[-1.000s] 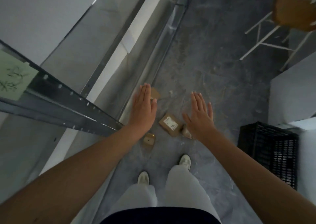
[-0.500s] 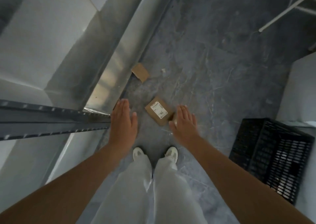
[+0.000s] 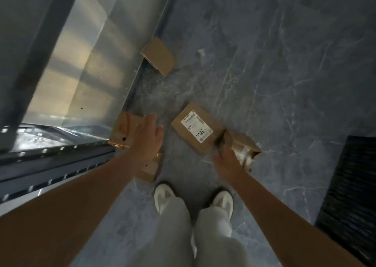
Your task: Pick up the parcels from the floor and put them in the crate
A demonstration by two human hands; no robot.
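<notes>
Head view, looking down at a grey floor, where five brown parcels lie scattered ahead of two white shoes. The left grip, fingers straight and loose, is over the edge of a red-striped parcel beside a metal shelf; whether it touches cannot be told. A small parcel lies under that wrist. The right grip reaches down where a labelled parcel, marked 7786, meets a taped parcel. Its fingers are blurred, so whether it holds anything cannot be told. A far parcel lies by the shelf's base. A black crate stands right, well apart.
</notes>
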